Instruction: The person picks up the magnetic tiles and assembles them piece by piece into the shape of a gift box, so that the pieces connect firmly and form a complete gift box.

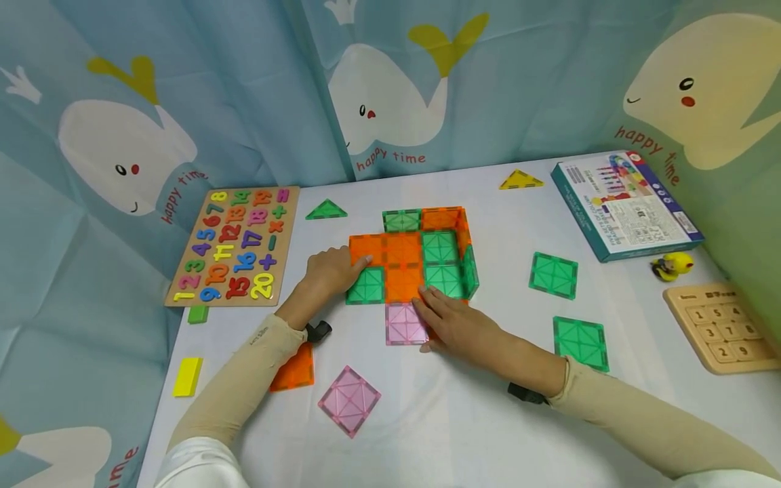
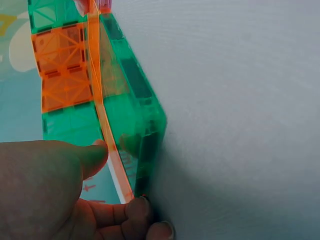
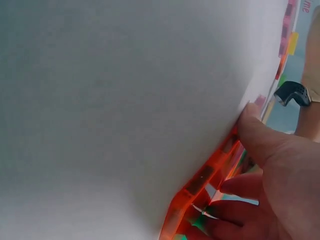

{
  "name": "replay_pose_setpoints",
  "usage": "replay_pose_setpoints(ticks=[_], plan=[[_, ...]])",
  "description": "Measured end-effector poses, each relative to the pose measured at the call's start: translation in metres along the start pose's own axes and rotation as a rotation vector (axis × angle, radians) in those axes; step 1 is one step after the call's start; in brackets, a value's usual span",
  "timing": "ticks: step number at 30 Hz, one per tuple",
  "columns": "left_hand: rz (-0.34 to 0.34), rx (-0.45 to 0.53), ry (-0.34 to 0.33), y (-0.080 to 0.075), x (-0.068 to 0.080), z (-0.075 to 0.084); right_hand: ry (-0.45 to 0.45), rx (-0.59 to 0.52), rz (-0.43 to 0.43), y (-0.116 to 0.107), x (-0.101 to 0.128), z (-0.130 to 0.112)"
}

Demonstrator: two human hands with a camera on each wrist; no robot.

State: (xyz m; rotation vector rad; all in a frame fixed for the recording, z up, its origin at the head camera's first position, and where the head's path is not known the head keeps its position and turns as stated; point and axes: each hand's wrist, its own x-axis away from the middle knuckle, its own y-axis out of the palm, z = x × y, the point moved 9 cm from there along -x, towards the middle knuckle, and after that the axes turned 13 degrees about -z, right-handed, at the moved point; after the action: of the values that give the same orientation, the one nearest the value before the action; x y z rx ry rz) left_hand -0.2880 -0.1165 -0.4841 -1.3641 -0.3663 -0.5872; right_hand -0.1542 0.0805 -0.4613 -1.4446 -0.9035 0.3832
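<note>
A low structure of magnetic tiles stands mid-table in the head view, with orange tiles (image 1: 404,283), green tiles (image 1: 441,247) and upright walls on its right side. At its left end, my left hand (image 1: 329,274) grips an orange tile (image 1: 365,245), thumb over its edge and fingers around the outer corner. My right hand (image 1: 460,322) pinches an orange wall tile (image 3: 202,177) at the near side; in the right wrist view the thumb lies outside and the fingers inside. Beside those fingertips lies a pink tile (image 1: 405,325).
Loose tiles lie around: pink (image 1: 349,401), orange (image 1: 295,369), green (image 1: 553,274), another green (image 1: 581,343), a green triangle (image 1: 327,210) and a yellow triangle (image 1: 521,179). A number board (image 1: 283,237) stands left; a box (image 1: 628,203), small toy (image 1: 671,266) and wooden number puzzle (image 1: 726,329) are right.
</note>
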Motion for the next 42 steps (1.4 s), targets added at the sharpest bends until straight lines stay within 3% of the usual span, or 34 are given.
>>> replay_pose_setpoints(ticks=[6, 9, 15, 22, 27, 32, 37, 42], plan=[[0.027, 0.010, 0.003, -0.003, 0.003, -0.001, -0.044, 0.242, 0.072, -0.004, 0.002, -0.010], [0.064, 0.000, 0.010, -0.009, 0.009, 0.001, -0.059, 0.278, 0.072, -0.005, 0.002, -0.012], [0.150, 0.018, 0.071, -0.025, 0.021, 0.012, -0.080, 0.149, 0.019, -0.003, 0.001, -0.008], [0.166, 0.121, 0.157, -0.032, 0.025, 0.019, -0.077, 0.018, -0.086, -0.002, 0.000, 0.000], [0.143, 0.200, 0.210, -0.033, 0.028, 0.022, -0.084, -0.051, -0.140, -0.004, 0.000, 0.003], [0.108, 0.302, 0.278, -0.034, 0.028, 0.025, -0.108, -0.033, -0.155, -0.012, 0.000, 0.002], [0.026, 0.424, 0.338, -0.029, 0.021, 0.027, -0.119, -0.024, -0.157, -0.021, 0.001, 0.002], [-0.049, 0.494, 0.383, -0.022, 0.014, 0.027, -0.109, -0.111, -0.139, -0.030, 0.000, 0.007]])
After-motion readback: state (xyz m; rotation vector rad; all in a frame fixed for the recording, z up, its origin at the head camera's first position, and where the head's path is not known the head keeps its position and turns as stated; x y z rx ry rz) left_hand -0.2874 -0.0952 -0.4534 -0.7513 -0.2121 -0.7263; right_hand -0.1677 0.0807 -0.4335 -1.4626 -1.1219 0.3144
